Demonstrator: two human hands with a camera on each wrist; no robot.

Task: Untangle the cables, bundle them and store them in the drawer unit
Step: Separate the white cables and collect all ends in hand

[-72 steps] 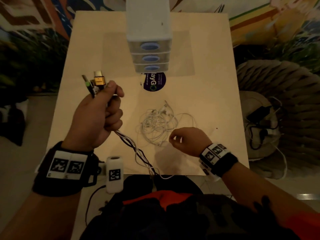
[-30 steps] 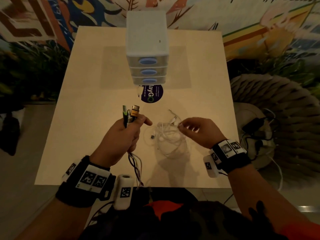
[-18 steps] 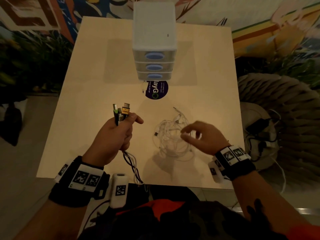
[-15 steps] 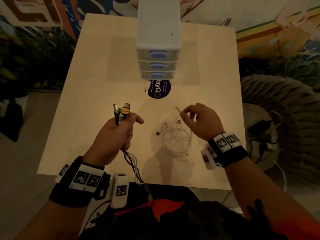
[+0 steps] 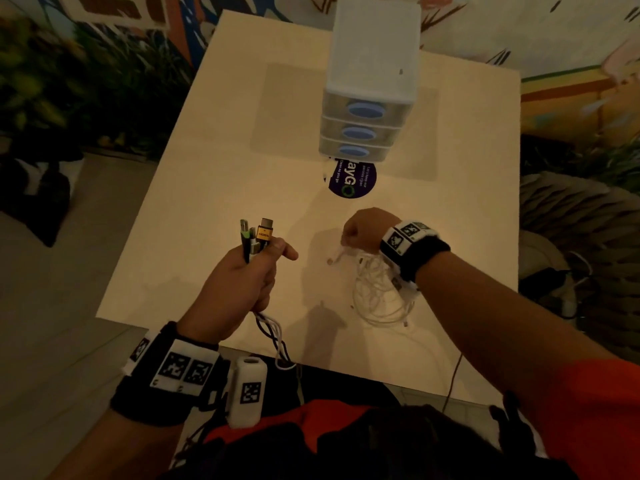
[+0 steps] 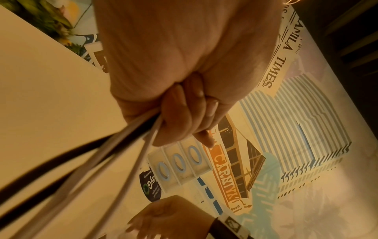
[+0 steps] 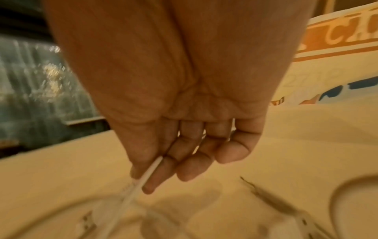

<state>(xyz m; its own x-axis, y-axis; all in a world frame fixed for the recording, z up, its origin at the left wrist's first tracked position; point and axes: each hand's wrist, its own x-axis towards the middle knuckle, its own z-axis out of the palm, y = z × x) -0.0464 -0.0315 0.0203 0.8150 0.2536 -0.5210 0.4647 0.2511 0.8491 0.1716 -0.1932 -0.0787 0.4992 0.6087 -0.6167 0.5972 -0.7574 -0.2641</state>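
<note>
My left hand grips a bunch of cable ends upright above the table; a gold plug and a green one stick out on top. Their black and white cords trail down over the table's near edge, and the left wrist view shows the same cords running from my fist. My right hand pinches one white cable between thumb and forefinger, lifting it from the tangle of white cables lying on the table under my right wrist. The white three-drawer unit stands at the back with its drawers closed.
A round purple sticker lies on the wooden table just in front of the drawer unit. A wicker seat with dark cables stands to the right of the table. Plants and a painted wall surround the far side.
My right hand has moved from above the white tangle to its far side and has taken hold of one white cable. The left hand keeps gripping its bunch, almost still.
</note>
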